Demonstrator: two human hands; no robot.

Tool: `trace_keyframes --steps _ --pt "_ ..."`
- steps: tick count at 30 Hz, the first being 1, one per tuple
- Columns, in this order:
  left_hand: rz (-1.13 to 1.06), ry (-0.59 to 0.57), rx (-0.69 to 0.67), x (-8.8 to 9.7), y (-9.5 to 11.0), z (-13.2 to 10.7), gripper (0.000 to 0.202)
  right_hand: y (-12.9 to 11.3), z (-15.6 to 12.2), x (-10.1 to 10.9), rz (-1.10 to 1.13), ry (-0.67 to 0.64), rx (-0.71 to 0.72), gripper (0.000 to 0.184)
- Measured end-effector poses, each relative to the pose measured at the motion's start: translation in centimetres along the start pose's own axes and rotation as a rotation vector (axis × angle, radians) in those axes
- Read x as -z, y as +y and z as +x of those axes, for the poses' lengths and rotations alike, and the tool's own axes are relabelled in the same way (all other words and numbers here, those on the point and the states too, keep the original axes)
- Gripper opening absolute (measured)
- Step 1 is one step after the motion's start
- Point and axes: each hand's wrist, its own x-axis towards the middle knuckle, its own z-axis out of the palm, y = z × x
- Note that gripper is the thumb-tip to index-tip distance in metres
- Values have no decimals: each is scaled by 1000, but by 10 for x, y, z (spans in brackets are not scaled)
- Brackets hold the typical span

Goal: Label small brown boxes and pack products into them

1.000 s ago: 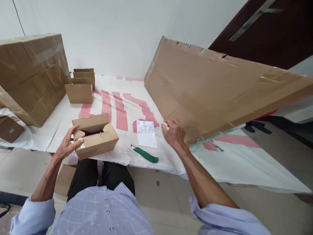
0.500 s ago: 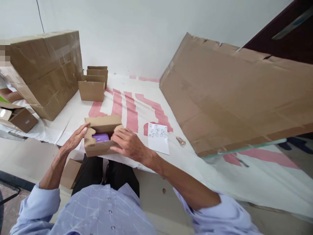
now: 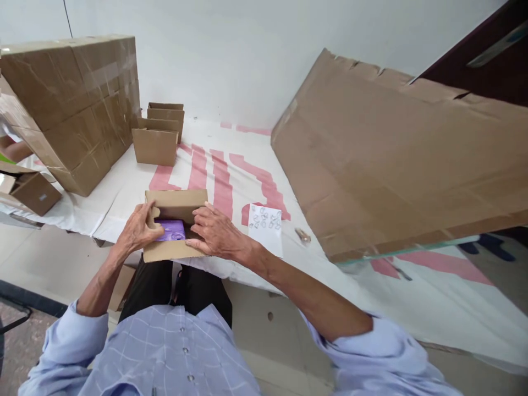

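Note:
A small open cardboard box sits at the table's near edge, its back flap upright and its front flap folded toward me. Inside lies a purple packet, shiny like plastic; its kind I cannot make out. My left hand grips the box's left end, thumb over the small side flap and fingers behind it. At the right end, my right hand has its curled fingers on the side flap and its thumb on the front edge. It hides most of that end.
A white sheet with small drawn shapes lies right of the box, near a small brownish object. Several open cartons stand behind. A taped carton stack and large cardboard panel flank the table. Another person's arm shows far left.
My left hand has moved from the box's outer left side to gripping its left flap. The front flap now leans outward more. My right hand still holds the right end.

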Motion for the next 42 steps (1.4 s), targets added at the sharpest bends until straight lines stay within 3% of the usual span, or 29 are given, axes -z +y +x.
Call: trace_keyframes --steps 4,7,10,13,16,19,25,31,35,39,42 --pt "-334 115 -29 0 -32 -6 77 13 -24 1 -95 78 -137 33" --pt "-404 263 20 -9 -57 -12 79 24 -27 -2 -83 -13 -237 32" --pt "-425 331 94 -19 -70 -22 74 29 -8 -5 -121 -142 -268 30" --pt "-470 231 86 -23 -75 -34 73 25 23 -8 -104 -270 -194 30" --pt "-506 87 1 -20 -81 -43 107 17 51 -14 -48 -393 -128 36" --pt "-461 1 -40 -18 -86 -45 135 12 61 -22 -22 -442 -93 46" --pt "-482 -32 -70 -36 -82 -44 132 16 36 -38 73 -361 11 48" --pt "-561 -10 -123 -51 -84 -34 133 22 27 -50 201 -286 -53 34" --pt "-494 -42 -106 -50 -75 -38 127 14 32 -46 185 -311 -91 37" --pt "-472 -79 -108 -53 -62 -40 122 8 36 -35 85 -360 -104 25" --pt "-480 -70 -114 -54 -61 -36 122 10 32 -21 78 -284 -129 29"
